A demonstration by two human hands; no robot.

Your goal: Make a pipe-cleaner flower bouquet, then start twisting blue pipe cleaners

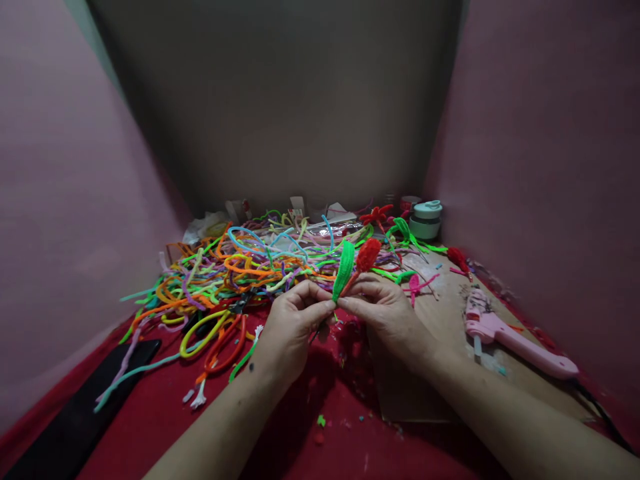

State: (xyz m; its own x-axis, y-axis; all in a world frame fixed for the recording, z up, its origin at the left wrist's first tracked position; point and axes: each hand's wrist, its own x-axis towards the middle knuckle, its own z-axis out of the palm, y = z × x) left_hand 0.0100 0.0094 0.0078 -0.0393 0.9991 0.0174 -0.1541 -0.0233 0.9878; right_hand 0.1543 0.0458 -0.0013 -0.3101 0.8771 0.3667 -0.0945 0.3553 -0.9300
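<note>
A red cloth (300, 443) spreads before us, with a tangled heap of colourful pipe cleaners (270, 261) across its far part. On our left lies a flat black slab (75, 420); on our right, a cardboard sheet (425, 397) bears a pink glue gun (483, 323). Nearer us, we find a green scrap (321, 421) beside a red scrap (319, 437).

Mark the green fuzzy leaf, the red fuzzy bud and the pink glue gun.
Green fuzzy leaf (344, 268): head view, middle of the blade.
Red fuzzy bud (369, 255): head view, middle of the head.
Pink glue gun (508, 337): head view, handle near the body.
</note>
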